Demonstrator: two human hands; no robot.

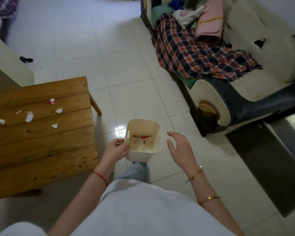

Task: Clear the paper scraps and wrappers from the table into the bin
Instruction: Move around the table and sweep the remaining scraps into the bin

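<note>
A cream square bin (156, 133) stands on the tiled floor right of the wooden table (41, 150), with red wrappers and white scraps inside. My left hand (117, 149) grips the bin's near left rim. My right hand (179, 147) hovers open just right of the bin, apart from it. On the table lie several white paper scraps, the largest (29, 116) near the middle, a red wrapper (51, 101) farther back and a small red-and-white wrapper (20, 111) at the left.
A sofa (245, 82) with a plaid blanket (194, 53) stands at the right. A dark low table (271, 164) sits at the near right. A small black object (26, 59) lies on the floor beyond the wooden table.
</note>
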